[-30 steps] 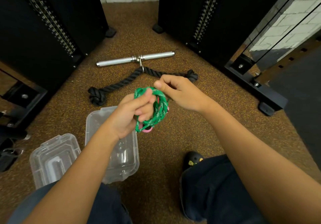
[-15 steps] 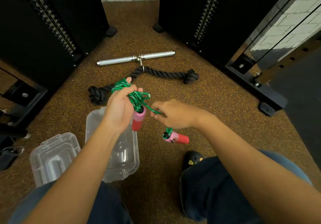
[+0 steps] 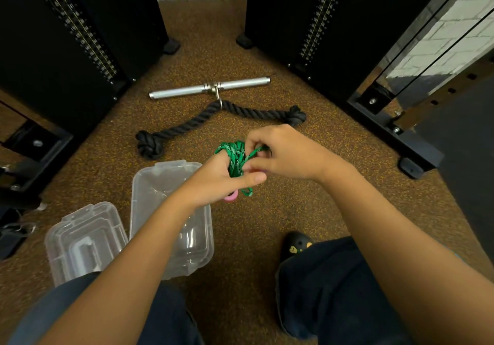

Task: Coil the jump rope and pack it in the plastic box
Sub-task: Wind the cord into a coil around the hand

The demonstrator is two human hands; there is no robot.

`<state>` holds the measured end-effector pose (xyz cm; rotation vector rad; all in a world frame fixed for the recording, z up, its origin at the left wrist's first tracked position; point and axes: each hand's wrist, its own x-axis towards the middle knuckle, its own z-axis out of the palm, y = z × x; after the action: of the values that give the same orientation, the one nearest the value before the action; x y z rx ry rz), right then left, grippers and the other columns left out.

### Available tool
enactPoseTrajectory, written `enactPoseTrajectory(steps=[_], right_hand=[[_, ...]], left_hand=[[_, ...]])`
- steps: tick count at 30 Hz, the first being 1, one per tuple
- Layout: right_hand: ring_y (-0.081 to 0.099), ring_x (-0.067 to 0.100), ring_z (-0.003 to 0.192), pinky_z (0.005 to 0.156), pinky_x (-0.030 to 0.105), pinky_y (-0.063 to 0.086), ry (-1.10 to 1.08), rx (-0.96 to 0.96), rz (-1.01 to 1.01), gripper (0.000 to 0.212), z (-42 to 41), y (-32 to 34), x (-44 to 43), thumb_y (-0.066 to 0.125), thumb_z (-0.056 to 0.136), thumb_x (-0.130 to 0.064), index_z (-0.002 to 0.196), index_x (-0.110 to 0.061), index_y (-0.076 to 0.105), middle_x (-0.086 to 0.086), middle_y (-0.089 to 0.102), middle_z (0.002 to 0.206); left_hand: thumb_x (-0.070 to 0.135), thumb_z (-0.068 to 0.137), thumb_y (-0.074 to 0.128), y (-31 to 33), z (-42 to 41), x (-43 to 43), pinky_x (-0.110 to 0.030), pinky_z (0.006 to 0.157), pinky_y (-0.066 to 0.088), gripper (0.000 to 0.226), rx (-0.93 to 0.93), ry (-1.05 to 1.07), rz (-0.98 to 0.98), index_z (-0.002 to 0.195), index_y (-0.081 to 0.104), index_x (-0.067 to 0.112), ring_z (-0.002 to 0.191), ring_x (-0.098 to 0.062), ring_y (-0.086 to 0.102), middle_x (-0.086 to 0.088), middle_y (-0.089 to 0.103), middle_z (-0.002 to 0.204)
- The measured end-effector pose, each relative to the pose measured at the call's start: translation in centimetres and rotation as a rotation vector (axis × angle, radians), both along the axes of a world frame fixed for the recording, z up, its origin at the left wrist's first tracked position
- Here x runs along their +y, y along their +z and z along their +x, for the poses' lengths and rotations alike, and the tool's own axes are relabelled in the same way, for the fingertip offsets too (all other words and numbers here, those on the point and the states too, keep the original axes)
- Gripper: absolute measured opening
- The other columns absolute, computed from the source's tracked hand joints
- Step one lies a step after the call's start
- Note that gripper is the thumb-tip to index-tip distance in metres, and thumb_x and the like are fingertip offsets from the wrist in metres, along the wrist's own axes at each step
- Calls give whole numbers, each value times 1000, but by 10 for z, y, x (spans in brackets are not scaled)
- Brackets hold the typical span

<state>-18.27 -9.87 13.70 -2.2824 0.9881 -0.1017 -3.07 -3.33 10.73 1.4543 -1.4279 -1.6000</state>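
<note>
The green jump rope is wound in several loops around my left hand, which is closed on the bundle. A pink handle end pokes out below that hand. My right hand pinches a strand of the rope at the top of the bundle, right against my left hand. Both hands are in the air above the floor, just right of the open clear plastic box. The box's clear lid lies on the floor to the left of it. The second handle is hidden.
A black knotted rope attachment and a chrome bar handle lie on the speckled brown floor beyond my hands. Black weight-stack towers stand left and right. My knees and a black shoe are at the bottom.
My right hand has come up from pulling a strand low and right to meet my left hand at the bundle. The dangling pink and red handle is no longer visible.
</note>
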Motion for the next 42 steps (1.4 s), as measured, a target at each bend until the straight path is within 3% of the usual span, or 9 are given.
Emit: enactPoseTrajectory(steps=[4, 6, 13, 20, 23, 27, 31, 36, 42], right_hand=[[49, 2, 71, 70, 11, 37, 14, -109, 17, 22, -3, 8, -2, 70, 78, -31, 87, -13, 62, -8, 58, 82], [49, 1, 72, 70, 10, 37, 4, -164, 14, 19, -1, 9, -2, 69, 80, -29, 86, -13, 62, -11, 55, 81], [48, 9, 76, 71, 16, 38, 25, -297, 49, 16, 5, 5, 0, 62, 87, -22, 88, -6, 57, 4, 57, 85], [46, -6, 59, 57, 8, 38, -81, -424, 295, 9, 5, 7, 0, 51, 93, -15, 91, -7, 48, -10, 46, 76], [49, -8, 73, 68, 11, 41, -88, -379, 352, 11, 8, 2, 1, 47, 95, -18, 102, -11, 51, -8, 51, 90], [53, -9, 98, 83, 14, 44, -123, -404, 486, 35, 10, 5, 6, 33, 96, -37, 126, -26, 46, -13, 55, 110], [50, 6, 119, 100, 20, 39, -15, -277, 428, 40, 21, 2, 19, 33, 98, -35, 132, -23, 48, -5, 56, 130], [63, 10, 91, 84, 24, 47, -55, -254, 259, 41, 26, -5, 22, 30, 99, -37, 104, -13, 63, -1, 69, 96], [59, -1, 48, 57, 10, 44, -116, -294, 268, 38, 28, -8, 20, 33, 98, -38, 89, -11, 58, -9, 58, 54]], left_hand=[[14, 82, 64, 0, 2, -3, -33, 77, 47, 3, 118, -2, -6, 82, 62, 13, 72, -16, 57, -1, 60, 67], [19, 82, 61, 2, 3, -3, -32, 74, 44, 16, 133, 14, -2, 67, 58, 17, 62, -17, 52, 4, 54, 52], [22, 75, 59, 13, 14, -1, -18, 51, 36, 17, 283, 53, 81, 59, 56, 18, 41, -6, 39, 9, 36, 42], [15, 77, 59, 18, 24, 0, -15, 42, 34, 17, 525, 46, 169, 61, 62, 15, 33, -5, 37, 10, 36, 35], [20, 66, 70, 21, 23, 0, -16, 42, 35, 12, 582, 12, 202, 60, 61, 14, 33, -6, 37, 10, 37, 35], [16, 76, 55, 20, 21, 1, -16, 42, 34, 18, 507, 30, 251, 58, 59, 13, 34, -7, 36, 9, 34, 35], [11, 74, 52, 20, 13, 2, -15, 41, 36, 10, 413, 33, 237, 65, 54, 7, 34, -7, 39, 8, 37, 34], [4, 86, 49, 19, 11, 1, -17, 48, 43, 16, 347, 58, 273, 71, 52, 11, 40, -9, 45, 5, 42, 39], [5, 89, 46, 19, 7, -3, -22, 63, 48, 17, 285, 114, 253, 76, 56, 7, 52, -10, 60, 0, 58, 50]])
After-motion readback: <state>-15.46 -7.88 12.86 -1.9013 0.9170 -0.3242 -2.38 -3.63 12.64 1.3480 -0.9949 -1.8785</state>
